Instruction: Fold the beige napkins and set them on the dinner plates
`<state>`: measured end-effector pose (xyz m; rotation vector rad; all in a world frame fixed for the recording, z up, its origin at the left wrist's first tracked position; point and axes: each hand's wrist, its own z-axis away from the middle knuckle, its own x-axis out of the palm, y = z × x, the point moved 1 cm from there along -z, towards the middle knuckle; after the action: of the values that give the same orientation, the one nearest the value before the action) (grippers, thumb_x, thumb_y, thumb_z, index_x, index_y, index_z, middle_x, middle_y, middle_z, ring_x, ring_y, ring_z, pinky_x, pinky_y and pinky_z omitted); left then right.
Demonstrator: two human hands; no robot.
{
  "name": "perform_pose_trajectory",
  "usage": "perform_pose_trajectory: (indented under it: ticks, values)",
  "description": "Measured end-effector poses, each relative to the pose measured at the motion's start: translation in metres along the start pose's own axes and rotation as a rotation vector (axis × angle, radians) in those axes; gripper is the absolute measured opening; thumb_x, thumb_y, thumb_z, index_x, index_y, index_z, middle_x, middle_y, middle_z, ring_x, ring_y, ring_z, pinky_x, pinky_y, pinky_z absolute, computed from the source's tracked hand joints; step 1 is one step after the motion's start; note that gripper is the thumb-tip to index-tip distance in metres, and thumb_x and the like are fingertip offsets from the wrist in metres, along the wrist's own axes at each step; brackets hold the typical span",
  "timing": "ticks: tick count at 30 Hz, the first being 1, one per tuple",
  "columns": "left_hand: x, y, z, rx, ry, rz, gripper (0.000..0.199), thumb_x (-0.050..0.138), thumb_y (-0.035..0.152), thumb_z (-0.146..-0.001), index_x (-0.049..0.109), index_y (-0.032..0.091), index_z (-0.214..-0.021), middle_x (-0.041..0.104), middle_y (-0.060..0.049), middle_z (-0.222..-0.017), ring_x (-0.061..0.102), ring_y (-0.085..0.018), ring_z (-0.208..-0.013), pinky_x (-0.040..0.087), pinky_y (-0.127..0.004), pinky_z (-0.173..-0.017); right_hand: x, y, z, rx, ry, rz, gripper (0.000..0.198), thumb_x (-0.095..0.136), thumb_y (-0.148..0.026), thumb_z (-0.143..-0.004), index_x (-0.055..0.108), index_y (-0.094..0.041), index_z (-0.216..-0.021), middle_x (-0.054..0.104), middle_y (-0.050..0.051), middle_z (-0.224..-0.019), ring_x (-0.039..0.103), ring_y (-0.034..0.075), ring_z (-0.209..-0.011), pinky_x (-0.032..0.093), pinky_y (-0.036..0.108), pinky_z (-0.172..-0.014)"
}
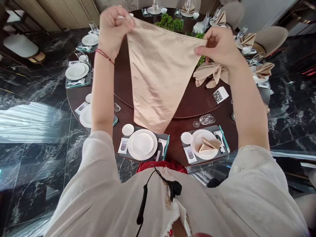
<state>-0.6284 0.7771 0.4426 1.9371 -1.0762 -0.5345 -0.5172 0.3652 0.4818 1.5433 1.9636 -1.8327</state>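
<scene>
A beige satin cloth napkin hangs spread out in the air above the round dark table. My left hand pinches its upper left corner between thumb and fingers. At the upper right corner, my right hand grips the edge the same way. The napkin narrows downward, and its lower end hangs just behind a setting of stacked white plates. To the right, a folded beige napkin sits on another white plate.
Loose beige napkins lie in a heap on the turntable, near a napkin box. Glasses lie near the turntable's edge. Green foliage stands at the centre. Chairs surround the far side.
</scene>
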Motion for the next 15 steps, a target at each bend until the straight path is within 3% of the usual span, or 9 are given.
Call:
perform_pose_trajectory:
  ticks: [3, 5, 7, 10, 12, 13, 15]
  values:
    - [0.032, -0.031, -0.012, -0.499, -0.093, -0.252, 0.038, 0.096, 0.013, -0.075, 0.065, 0.011, -0.098, 0.06, 0.018, -0.054, 0.034, -0.005, -0.061, 0.022, -0.026, -0.054, 0.016, 0.055, -0.06, 0.214, 0.106, -0.004, 0.036, 0.081, -0.023, -0.073, 0.046, -0.013, -0.068, 0.049, -0.017, -0.04, 0.044, -0.008, -0.036, 0.025, 0.006, -0.048]
    - [0.053, -0.045, -0.018, -0.657, -0.025, -0.318, 0.037, 0.093, -0.004, -0.075, 0.066, 0.008, -0.098, 0.059, 0.018, -0.053, 0.032, -0.006, -0.065, 0.016, -0.031, -0.055, 0.023, 0.085, -0.094, 0.3, 0.225, -0.051, 0.04, 0.085, -0.003, -0.064, 0.048, -0.015, -0.071, 0.051, -0.017, -0.038, 0.047, -0.005, -0.034, 0.026, 0.003, -0.044]
    - [0.071, -0.057, -0.03, -0.72, -0.009, -0.318, 0.042, 0.085, -0.019, -0.074, 0.064, 0.009, -0.097, 0.057, 0.018, -0.053, 0.033, -0.006, -0.069, 0.021, -0.028, -0.058, 0.024, 0.104, -0.119, 0.323, 0.334, -0.113, 0.039, 0.081, 0.008, -0.063, 0.049, -0.014, -0.072, 0.056, -0.015, -0.041, 0.051, -0.003, -0.034, 0.024, 0.004, -0.04]
    - [0.082, -0.077, -0.064, -0.614, -0.02, -0.23, 0.036, 0.073, -0.015, -0.091, 0.055, 0.016, -0.096, 0.049, 0.019, -0.056, 0.033, -0.007, -0.07, 0.035, -0.022, -0.066, 0.013, 0.111, -0.139, 0.316, 0.448, -0.134, 0.027, 0.071, 0.013, -0.072, 0.055, -0.009, -0.071, 0.053, -0.016, -0.04, 0.044, -0.004, -0.03, 0.02, 0.008, -0.038]
    - [0.079, -0.093, -0.09, -0.485, -0.047, -0.133, 0.036, 0.075, -0.001, -0.097, 0.047, 0.021, -0.097, 0.047, 0.017, -0.066, 0.03, -0.007, -0.071, 0.042, -0.019, -0.071, 0.006, 0.105, -0.136, 0.248, 0.505, -0.195, 0.014, 0.063, 0.005, -0.085, 0.06, -0.008, -0.082, 0.06, -0.015, -0.049, 0.052, -0.003, -0.035, 0.02, 0.011, -0.039]
    - [0.074, -0.101, -0.098, -0.423, -0.057, -0.087, 0.044, 0.084, 0.008, -0.091, 0.043, 0.022, -0.097, 0.045, 0.015, -0.072, 0.029, -0.008, -0.073, 0.044, -0.017, -0.075, 0.005, 0.099, -0.129, 0.174, 0.51, -0.255, 0.008, 0.061, -0.003, -0.091, 0.06, -0.01, -0.091, 0.069, -0.012, -0.063, 0.062, -0.002, -0.045, 0.023, 0.011, -0.04]
    - [0.062, -0.114, -0.091, -0.261, -0.096, -0.018, 0.067, 0.1, 0.033, -0.068, 0.039, 0.024, -0.096, 0.041, 0.011, -0.084, 0.029, -0.008, -0.078, 0.045, -0.014, -0.082, 0.009, 0.089, -0.104, -0.006, 0.46, -0.381, 0.006, 0.059, -0.022, -0.101, 0.056, -0.018, -0.105, 0.08, -0.003, -0.109, 0.077, 0.001, -0.079, 0.033, 0.009, -0.045]
